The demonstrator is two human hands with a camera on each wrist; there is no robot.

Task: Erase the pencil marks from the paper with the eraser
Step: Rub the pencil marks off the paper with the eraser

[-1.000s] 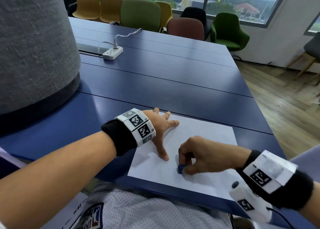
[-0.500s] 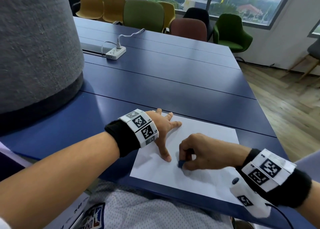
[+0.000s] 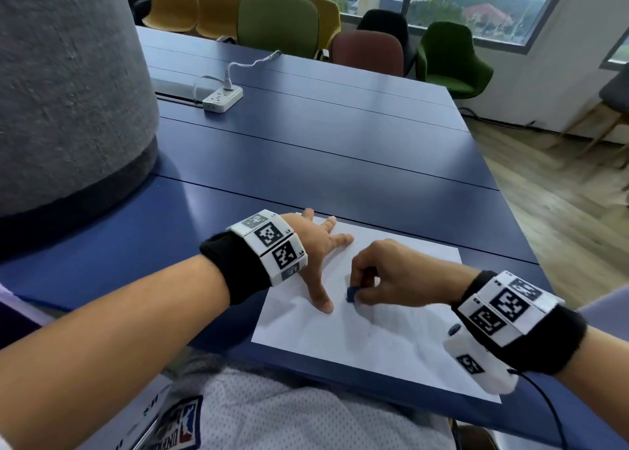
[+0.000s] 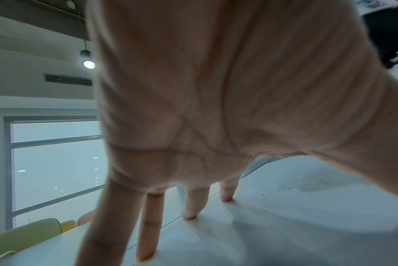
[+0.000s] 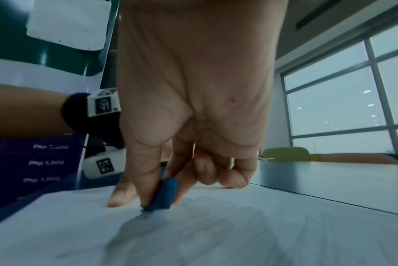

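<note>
A white sheet of paper (image 3: pixel 391 340) lies on the blue table (image 3: pixel 306 163) near its front edge, with faint pencil marks (image 3: pixel 388 327) on it. My right hand (image 3: pixel 381 279) pinches a small blue eraser (image 3: pixel 351 294) between thumb and fingers and presses its tip on the paper (image 5: pixel 239 234); the eraser (image 5: pixel 165 195) shows clearly in the right wrist view. My left hand (image 3: pixel 316 255) lies spread flat on the sheet's left part, its straight fingers (image 4: pixel 191 203) pressing the paper (image 4: pixel 296 225) down. Small dark eraser crumbs (image 4: pixel 275 190) lie on the sheet.
A large grey fabric-covered cylinder (image 3: pixel 64 85) stands at the left on the table. A white power strip (image 3: pixel 223 99) with its cable lies farther back. Coloured chairs (image 3: pixel 279 24) line the far edge. Wooden floor (image 3: pixel 561 218) is to the right.
The right hand with the eraser has slid a little up the paper, closer to the left thumb. The left hand keeps pressing the sheet in the same spot.
</note>
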